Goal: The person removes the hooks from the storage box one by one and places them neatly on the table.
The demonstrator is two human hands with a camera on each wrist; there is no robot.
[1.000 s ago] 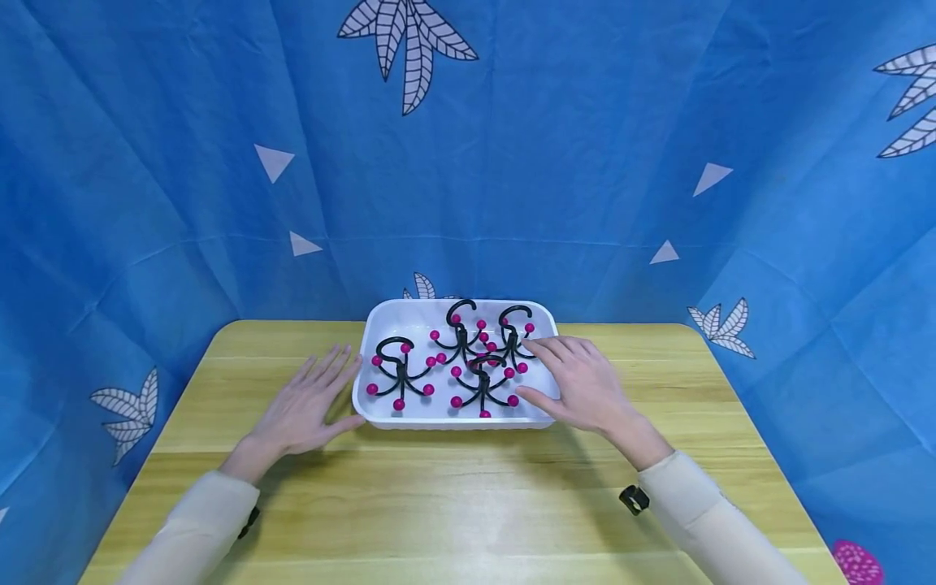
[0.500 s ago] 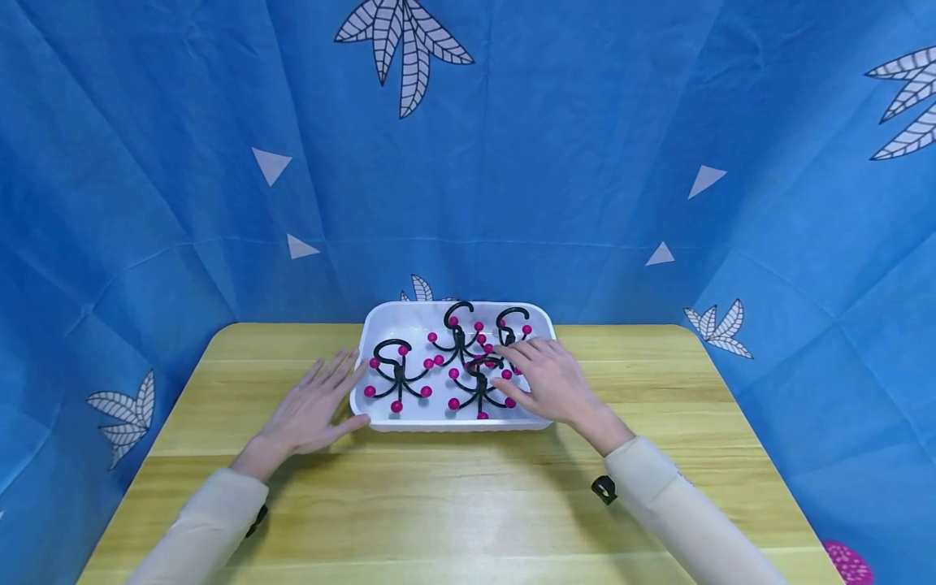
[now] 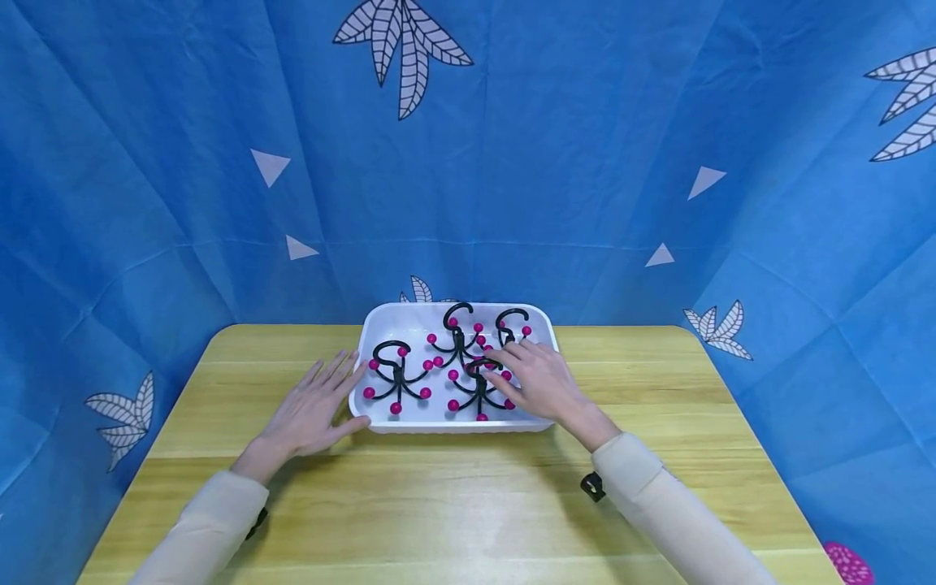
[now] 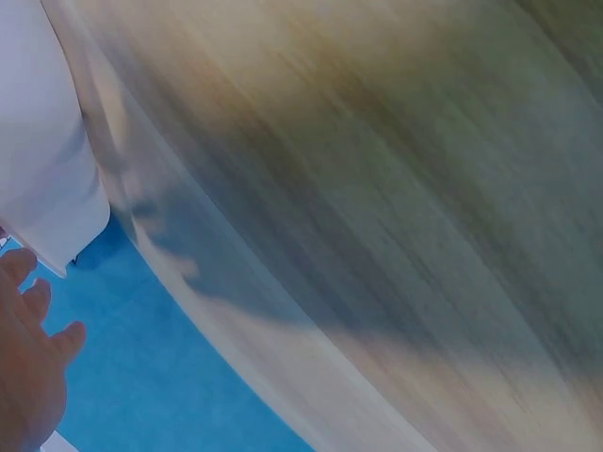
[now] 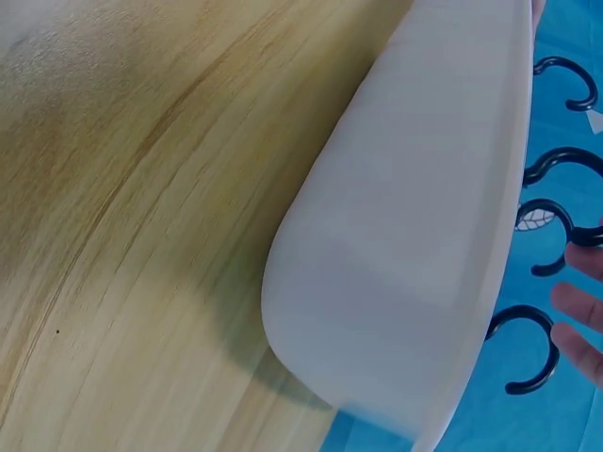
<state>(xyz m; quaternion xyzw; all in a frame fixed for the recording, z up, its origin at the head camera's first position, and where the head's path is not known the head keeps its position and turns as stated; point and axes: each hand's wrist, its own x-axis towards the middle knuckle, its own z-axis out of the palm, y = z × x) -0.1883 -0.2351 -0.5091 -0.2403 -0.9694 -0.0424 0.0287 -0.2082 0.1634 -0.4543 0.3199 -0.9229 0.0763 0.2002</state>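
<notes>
Several black hook hangers, each with a curled top and curved prongs ending in pink balls, stand in a white tray [image 3: 439,426]. My right hand [image 3: 537,378] reaches over the tray's right side. Its thumb and forefinger lie apart on either side of the curled top of the front right hook hanger [image 3: 480,383]; a firm grip is not visible. In the right wrist view, fingertips [image 5: 579,339] lie close to the black hooks. My left hand [image 3: 310,410] rests with spread, straight fingers at the tray's left rim. Another hook hanger [image 3: 398,375] stands nearest it.
Two more hook hangers, one at the back middle [image 3: 458,337] and one at the back right [image 3: 509,325], stand close to the front right one. The wooden table [image 3: 453,504] extends in front of the tray. A blue patterned curtain [image 3: 570,162] hangs behind and at both sides.
My right hand has moved left from the tray's right edge to the front right hook hanger. The left hand has shifted slightly right; the hook hangers keep their places.
</notes>
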